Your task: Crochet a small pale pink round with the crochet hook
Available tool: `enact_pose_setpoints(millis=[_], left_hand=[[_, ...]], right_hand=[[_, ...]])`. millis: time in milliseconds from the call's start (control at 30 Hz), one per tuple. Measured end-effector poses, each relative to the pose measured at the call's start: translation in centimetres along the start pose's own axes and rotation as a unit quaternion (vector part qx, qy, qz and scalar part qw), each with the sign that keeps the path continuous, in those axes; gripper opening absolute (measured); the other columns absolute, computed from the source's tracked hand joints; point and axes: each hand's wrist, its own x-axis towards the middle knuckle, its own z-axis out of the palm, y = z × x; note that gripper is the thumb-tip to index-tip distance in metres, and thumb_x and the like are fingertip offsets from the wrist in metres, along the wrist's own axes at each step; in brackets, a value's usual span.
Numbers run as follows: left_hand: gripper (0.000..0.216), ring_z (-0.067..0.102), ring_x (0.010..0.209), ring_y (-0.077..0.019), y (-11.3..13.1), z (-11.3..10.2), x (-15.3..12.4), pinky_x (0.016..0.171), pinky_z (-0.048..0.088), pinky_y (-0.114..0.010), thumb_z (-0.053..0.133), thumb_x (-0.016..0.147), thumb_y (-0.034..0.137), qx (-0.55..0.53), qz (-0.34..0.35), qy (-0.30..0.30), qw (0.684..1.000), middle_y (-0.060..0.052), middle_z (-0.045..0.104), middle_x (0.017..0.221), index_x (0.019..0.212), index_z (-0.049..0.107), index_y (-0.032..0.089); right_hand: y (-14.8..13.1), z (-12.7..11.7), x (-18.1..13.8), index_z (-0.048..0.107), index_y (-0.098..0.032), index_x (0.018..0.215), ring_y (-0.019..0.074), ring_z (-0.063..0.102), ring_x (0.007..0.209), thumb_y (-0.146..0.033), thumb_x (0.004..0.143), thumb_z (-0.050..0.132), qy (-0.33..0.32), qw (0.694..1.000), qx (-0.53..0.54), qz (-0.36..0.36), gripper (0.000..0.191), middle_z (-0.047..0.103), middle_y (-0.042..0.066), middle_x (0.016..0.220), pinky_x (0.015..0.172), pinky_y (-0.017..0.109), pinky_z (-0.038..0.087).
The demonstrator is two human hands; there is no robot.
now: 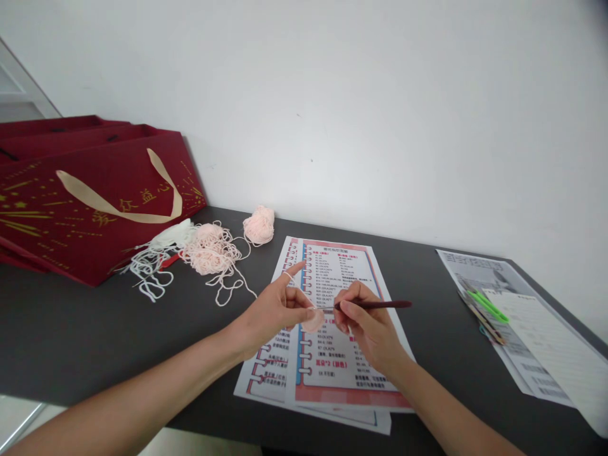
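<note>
Above the printed pattern sheets [342, 380], my left hand [280, 310] pinches a small round piece of pale pink crochet [313, 322] between thumb and fingers. Its index finger points up, with a strand of yarn over it. My right hand [368, 323] grips a crochet hook [380, 304] with a dark handle, held like a pen. The hook's metal tip reaches to the top edge of the crochet piece; whether it is through a stitch is too small to tell. A pink yarn strand runs from the left hand toward a loose tangle of pink yarn [209, 249].
A pink yarn ball [259, 225] and white yarn [173, 235] lie at the back left, before dark red gift bags [95, 215] against the wall. On the right, papers [546, 342] lie with a bright green tool [487, 306] and small scissors-like tools [482, 322] on them.
</note>
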Motion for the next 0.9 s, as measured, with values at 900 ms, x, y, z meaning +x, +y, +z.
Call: enact_pose_setpoints(millis=[900], left_hand=[[0.07, 0.054, 0.066, -0.012, -2.1, 0.0, 0.8, 0.067, 0.045, -0.027, 0.062, 0.074, 0.017, 0.138, 0.128, 0.065, 0.98, 0.004, 0.057, 0.071, 0.137, 0.033, 0.019]], right_hand=[[0.9, 1.0, -1.6, 0.045, -0.022, 0.082, 0.0138, 0.051, 0.057, -0.001, 0.08, 0.049, -0.047, 0.807, -0.473, -0.351, 0.021, 0.053, 0.0, 0.067, 0.052, 0.027, 0.043]])
